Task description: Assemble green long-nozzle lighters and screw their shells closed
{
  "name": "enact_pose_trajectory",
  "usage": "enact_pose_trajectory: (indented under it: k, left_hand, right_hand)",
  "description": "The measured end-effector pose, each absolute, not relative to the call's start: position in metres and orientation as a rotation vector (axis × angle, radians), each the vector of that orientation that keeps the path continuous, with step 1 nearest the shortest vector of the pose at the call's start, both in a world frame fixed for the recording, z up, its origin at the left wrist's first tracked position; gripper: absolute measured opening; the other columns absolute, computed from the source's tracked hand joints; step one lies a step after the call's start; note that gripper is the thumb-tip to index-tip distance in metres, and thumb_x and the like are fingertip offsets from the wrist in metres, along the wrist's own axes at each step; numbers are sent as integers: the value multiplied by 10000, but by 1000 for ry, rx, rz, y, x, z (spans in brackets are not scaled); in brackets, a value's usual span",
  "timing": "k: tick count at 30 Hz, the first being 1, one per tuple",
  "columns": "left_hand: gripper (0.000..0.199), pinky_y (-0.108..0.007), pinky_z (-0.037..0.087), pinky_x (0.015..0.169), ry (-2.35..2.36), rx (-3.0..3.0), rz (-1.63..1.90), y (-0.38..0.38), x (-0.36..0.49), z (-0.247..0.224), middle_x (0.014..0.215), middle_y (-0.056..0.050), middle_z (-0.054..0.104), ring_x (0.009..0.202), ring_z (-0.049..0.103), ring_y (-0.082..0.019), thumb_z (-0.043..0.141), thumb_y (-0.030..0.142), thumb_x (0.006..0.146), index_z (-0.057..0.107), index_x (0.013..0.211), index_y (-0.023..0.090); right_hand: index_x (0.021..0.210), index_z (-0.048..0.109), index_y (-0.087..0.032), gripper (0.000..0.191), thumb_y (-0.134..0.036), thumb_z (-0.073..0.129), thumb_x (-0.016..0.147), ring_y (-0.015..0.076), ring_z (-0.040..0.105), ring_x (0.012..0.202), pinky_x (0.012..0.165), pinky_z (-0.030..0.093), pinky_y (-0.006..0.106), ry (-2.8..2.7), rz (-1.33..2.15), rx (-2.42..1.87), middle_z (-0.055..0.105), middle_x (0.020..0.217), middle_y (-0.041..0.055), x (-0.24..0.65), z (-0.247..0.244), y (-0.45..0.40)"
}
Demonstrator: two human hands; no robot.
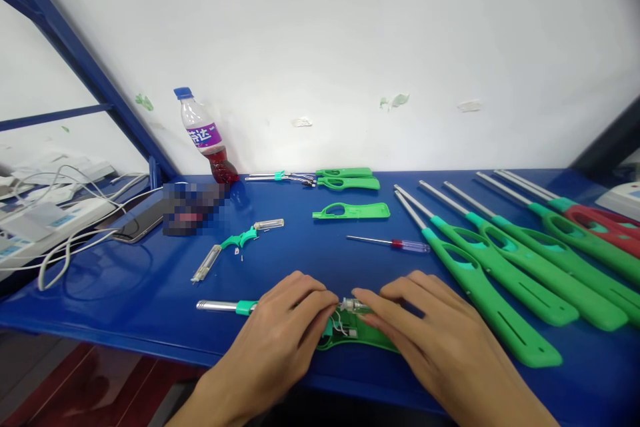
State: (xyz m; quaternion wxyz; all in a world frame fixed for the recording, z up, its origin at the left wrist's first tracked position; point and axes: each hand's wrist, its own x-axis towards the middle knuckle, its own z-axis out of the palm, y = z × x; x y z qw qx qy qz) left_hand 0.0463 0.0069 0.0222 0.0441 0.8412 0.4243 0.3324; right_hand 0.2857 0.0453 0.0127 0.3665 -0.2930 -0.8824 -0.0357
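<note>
Our left hand (295, 320) curls over a green lighter (377, 335), fingers bent close together and gripping its body near the middle. Our right hand (425, 320) has thumb and forefinger nearly together on a clear tank (354, 305) at the lighter's upper edge; its other fingers arch loosely above. The lighter lies along the front of the blue table (300, 263), inside exposed, white wires showing between our hands, metal tube pointing left.

Just beyond: a screwdriver (414, 247) with a clear purplish handle. Left of it, two teal triggers (240, 238) lie between two loose tanks (207, 263). Behind, we note a bare green shell (353, 211), two more shells (349, 183) near the wall, and metal tubes (270, 177) with wires.

To the right, whole green lighters (500, 280) lie fanned, red (607, 225) at the far end. Far left: a tilted drink bottle (205, 133), a phone (141, 217), white cables (67, 257).
</note>
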Motion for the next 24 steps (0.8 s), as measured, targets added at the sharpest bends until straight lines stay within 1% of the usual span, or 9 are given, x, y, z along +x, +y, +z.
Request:
enact_pose_trajectory:
  k: [14, 20, 24]
  left_hand:
    - [159, -343, 549, 788, 1259, 2608, 1025, 7, 46, 21, 1008, -55, 709, 864, 630, -191, 557, 63, 1064, 655, 1139, 163]
    - [149, -357, 554, 798, 1267, 2633, 998, 6, 46, 21, 1006, -60, 722, 861, 638, -197, 563, 68, 1064, 658, 1135, 159]
    - [160, -353, 555, 789, 1272, 2647, 995, 6, 47, 21, 996, -60, 724, 851, 643, -198, 545, 70, 1071, 657, 1139, 162]
  right_hand:
    - [1264, 715, -210, 241, -208, 536, 1102, 203, 567, 813, 819, 381, 364, -2288, -102, -720, 694, 934, 24, 286, 9, 45]
    - [1275, 706, -231, 250, -257, 512, 1119, 201, 564, 800, 798, 384, 360, -2297, -93, -732, 700, 922, 19, 287, 8, 44]
    - [1282, 701, -229, 249, -257, 516, 1119, 196, 568, 785, 770, 390, 360, -2302, -87, -729, 696, 903, 15, 286, 9, 44]
